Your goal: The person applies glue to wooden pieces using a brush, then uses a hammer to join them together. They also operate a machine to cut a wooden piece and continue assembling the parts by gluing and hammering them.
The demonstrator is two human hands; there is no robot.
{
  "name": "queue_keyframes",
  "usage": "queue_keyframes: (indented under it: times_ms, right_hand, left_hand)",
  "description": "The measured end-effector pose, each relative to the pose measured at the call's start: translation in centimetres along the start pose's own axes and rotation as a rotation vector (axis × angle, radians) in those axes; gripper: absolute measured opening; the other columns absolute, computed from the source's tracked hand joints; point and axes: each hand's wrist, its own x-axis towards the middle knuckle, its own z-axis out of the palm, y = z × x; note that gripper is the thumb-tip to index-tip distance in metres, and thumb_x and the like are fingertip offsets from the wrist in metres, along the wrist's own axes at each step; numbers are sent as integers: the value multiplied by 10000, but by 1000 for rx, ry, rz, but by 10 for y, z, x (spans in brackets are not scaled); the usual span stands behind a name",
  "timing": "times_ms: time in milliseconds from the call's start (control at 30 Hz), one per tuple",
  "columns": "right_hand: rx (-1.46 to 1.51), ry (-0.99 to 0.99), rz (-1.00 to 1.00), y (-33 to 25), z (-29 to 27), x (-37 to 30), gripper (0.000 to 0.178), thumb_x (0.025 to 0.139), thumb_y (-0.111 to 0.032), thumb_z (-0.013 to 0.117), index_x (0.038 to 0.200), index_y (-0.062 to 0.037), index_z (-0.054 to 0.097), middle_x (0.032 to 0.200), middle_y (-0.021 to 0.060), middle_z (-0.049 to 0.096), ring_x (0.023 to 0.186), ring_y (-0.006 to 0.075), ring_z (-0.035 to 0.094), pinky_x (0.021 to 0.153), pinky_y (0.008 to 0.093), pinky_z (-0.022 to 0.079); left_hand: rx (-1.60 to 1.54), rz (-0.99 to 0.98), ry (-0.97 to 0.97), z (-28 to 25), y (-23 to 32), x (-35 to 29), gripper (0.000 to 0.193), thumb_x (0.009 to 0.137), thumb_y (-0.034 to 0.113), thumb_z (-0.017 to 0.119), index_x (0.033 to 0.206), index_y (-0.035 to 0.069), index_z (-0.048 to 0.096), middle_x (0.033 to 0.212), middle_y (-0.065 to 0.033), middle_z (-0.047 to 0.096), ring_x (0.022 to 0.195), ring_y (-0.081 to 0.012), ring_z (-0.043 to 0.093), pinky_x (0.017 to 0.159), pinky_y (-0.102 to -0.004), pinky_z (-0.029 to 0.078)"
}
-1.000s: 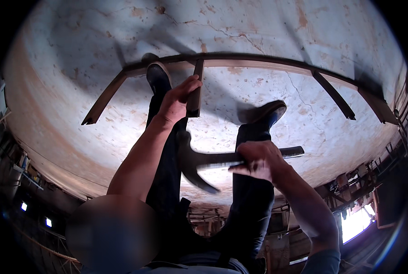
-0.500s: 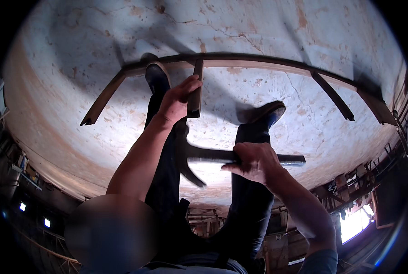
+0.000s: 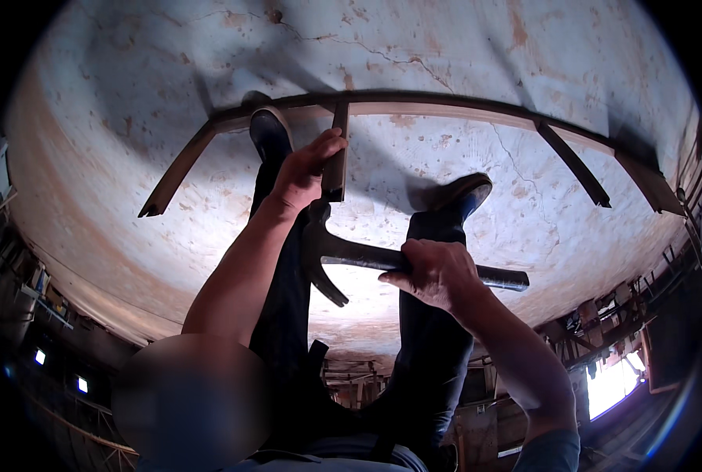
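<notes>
My right hand point(image 3: 441, 274) is wrapped round the handle of a claw hammer point(image 3: 359, 253), held across my body with its head to the left and the claw curving toward me. The striking face is close to the near end of a short wooden slat point(image 3: 334, 179); I cannot tell whether they touch. Closed on that slat is my left hand point(image 3: 305, 169), thumb and fingers at its upper part. The slat's far end meets a long, dark wooden rail point(image 3: 461, 108) lying across the pale floor.
Other slats extend toward me from the rail: one at the left point(image 3: 176, 173) and two at the right. My left shoe point(image 3: 270, 130) is by the rail, my right shoe point(image 3: 465, 193) nearer. The floor point(image 3: 414, 47) is cracked and stained. Clutter lines the side walls.
The hammer head has moved up and away from me, closer to the slat's near end. The left hand and the wooden pieces look almost unmoved.
</notes>
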Motion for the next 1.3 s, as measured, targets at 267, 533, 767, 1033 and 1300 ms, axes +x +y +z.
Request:
queue_keyframes:
  times_ms: [267, 533, 767, 1033, 1300]
  right_hand:
    - [-25, -22, -5, 4, 4, -1, 488, 804, -558, 652, 793, -75, 586, 716, 98, 621, 701, 302, 651, 598, 401, 512]
    - [-11, 25, -19, 1, 5, -3, 520, 815, -592, 625, 789, -74, 592, 723, 94, 651, 687, 285, 668, 595, 389, 533]
    - [-49, -8, 39, 7, 11, -4, 534, 823, -628, 591, 794, -94, 594, 726, 81, 658, 696, 276, 675, 597, 392, 535]
    - [-5, 11, 30, 16, 16, 2, 508, 785, -575, 657, 776, -73, 585, 713, 101, 632, 698, 318, 651, 604, 416, 510]
    - [276, 121, 85, 34, 33, -64, 524, 782, -577, 674, 750, -62, 582, 673, 116, 632, 657, 319, 654, 571, 413, 509]
  left_hand:
    - [-41, -13, -10, 1, 1, -2, 381, 859, 41, 575, 1218, 165, 559, 1300, -127, 550, 1122, -296, 590, 907, -290, 489]
    - [91, -42, -8, 1, 1, 1, 404, 820, -12, 613, 1195, 129, 561, 1268, -129, 563, 1131, -225, 594, 913, -249, 478]
    - [-122, 25, 7, 1, 4, -2, 320, 895, 76, 582, 1214, 95, 579, 1305, -123, 536, 1124, -180, 582, 920, -239, 443]
    - [-379, -50, -40, 3, 5, 0, 295, 917, 71, 549, 1206, 27, 593, 1355, -56, 486, 1189, -107, 481, 978, -222, 349]
    - [-697, -403, 39, 5, -12, -3, 369, 914, 20, 506, 1283, 26, 529, 1337, -52, 495, 981, -132, 582, 870, -261, 473]
